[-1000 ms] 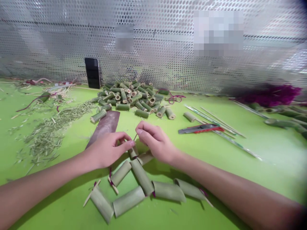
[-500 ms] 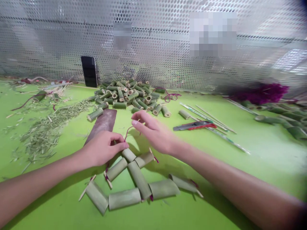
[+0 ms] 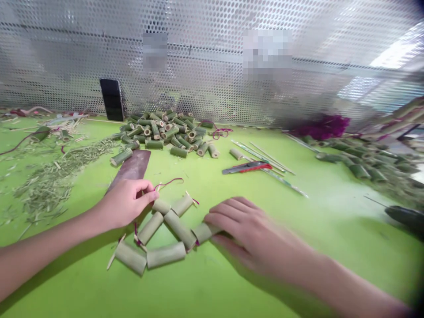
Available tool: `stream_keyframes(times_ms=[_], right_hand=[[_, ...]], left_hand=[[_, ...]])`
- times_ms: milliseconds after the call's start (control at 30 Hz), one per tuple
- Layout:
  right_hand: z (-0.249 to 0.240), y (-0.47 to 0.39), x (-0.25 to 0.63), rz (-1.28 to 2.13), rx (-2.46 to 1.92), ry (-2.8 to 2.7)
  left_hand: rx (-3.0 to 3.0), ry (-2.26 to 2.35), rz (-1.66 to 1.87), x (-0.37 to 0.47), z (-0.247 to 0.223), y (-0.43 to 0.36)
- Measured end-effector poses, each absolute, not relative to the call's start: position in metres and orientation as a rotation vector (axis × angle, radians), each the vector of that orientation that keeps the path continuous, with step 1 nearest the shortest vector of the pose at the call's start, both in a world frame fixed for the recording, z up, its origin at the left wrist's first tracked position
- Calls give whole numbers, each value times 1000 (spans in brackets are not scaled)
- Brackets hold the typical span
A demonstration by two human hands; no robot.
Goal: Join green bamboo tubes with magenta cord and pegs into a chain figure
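Several pale green bamboo tubes, strung together with purple string, lie in a jointed figure with arms and legs. My left hand (image 3: 127, 203) is closed in a pinch at the upper end of the figure's top tube (image 3: 161, 206). Beside its fingertips the purple string (image 3: 170, 181) trails out, near the tip of a thin stick. My right hand (image 3: 245, 232) lies low over the figure's right leg, fingers closed around a bamboo tube (image 3: 203, 233) and hiding its outer part. Small sticks with purple string cross the ends of the left arm tube (image 3: 150, 227) and left leg tube (image 3: 130, 257).
A heap of cut bamboo pieces (image 3: 165, 130) lies behind, near an upright phone (image 3: 111, 99) and a brown flat strip (image 3: 130, 170). Shavings (image 3: 62, 174) spread left. A red utility knife (image 3: 248, 167) and thin sticks lie right, with purple fibre (image 3: 326, 127) beyond. A perforated metal sheet (image 3: 205, 57) stands behind.
My right hand has let go of the purple string and moved down onto the right leg tube. My left hand keeps its pinch. The view has turned slightly right.
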State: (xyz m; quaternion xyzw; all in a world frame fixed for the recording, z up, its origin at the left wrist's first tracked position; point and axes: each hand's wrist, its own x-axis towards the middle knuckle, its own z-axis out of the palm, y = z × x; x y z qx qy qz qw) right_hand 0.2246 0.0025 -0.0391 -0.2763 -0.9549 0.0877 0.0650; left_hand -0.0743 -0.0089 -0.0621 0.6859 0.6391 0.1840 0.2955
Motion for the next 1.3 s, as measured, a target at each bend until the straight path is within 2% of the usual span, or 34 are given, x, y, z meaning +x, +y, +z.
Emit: stream_keyframes(times_ms=[133, 233, 333, 400, 467, 633, 767, 1067, 1300], right_hand=[[-30, 13, 227, 55, -780, -2871], [-23, -13, 207, 62, -767, -2807], [-30, -50, 171, 228, -492, -2852], [-41, -64, 148, 115, -245, -2867], [-49, -67, 133, 41, -192, -2898], [-49, -53, 127, -43, -440, -2941], [-45, -52, 138, -52, -395, -2930], [-28, -46, 200, 162, -483, -3036], [-15, -31, 240, 38, -695, -3047]], left_hand=[[1880, 1717, 504, -74, -59, -9], [1881, 1725, 492, -75, -58, -10], [1897, 1711, 499, -75, -58, -11], [1916, 1700, 502, -75, -59, -11], [1933, 1691, 510, -76, -60, -11], [1976, 1668, 533, -76, -59, -10], [1972, 1675, 521, -76, -59, -11], [1950, 1700, 499, -78, -62, -10], [1931, 1709, 506, -76, -60, -13]])
